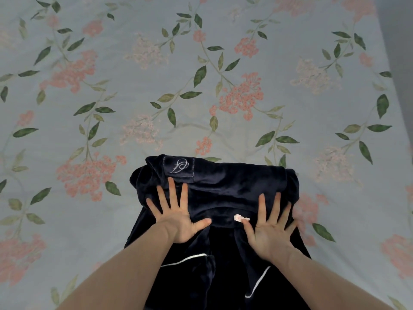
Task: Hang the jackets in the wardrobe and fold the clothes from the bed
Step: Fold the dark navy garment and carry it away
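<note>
A dark navy velvet garment (223, 189) with white piping lies partly folded on the bed near the front edge. A stitched emblem patch shows at its upper left, and a small pink-white label (241, 218) sits near its middle. My left hand (178, 218) presses flat on the garment's left side with fingers spread. On the right side my right hand (271, 227) also lies flat with spread fingers, its thumb touching the label. Neither hand grips the cloth.
The bed sheet (201, 97) is pale blue with pink flowers and green leaves, and fills most of the view. A grey strip (402, 63) shows beyond the bed's right edge.
</note>
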Demonstrator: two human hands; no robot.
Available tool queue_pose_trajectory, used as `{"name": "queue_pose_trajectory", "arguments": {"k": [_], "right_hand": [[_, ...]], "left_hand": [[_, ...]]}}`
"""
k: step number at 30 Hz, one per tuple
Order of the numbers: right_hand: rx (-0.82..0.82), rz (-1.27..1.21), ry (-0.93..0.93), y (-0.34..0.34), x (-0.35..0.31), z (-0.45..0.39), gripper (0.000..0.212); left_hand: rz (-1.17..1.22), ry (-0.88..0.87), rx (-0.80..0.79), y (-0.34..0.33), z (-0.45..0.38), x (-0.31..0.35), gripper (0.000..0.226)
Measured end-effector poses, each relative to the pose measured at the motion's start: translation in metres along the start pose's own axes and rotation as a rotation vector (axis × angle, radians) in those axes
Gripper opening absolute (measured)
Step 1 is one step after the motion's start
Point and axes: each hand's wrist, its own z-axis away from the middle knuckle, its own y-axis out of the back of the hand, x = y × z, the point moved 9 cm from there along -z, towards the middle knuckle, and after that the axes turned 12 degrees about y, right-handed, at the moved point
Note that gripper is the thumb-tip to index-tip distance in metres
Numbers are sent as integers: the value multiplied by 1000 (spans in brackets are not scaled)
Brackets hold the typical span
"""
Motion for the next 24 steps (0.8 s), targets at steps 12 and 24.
{"name": "queue_pose_trajectory", "arguments": {"k": [12, 24], "right_hand": [[689, -96, 376, 71, 2, 68, 9], [140, -73, 265, -4, 24, 49, 67]], "left_hand": [[446, -353, 636, 50, 99, -25, 49], [297, -163, 73, -40, 69, -29, 74]]}}
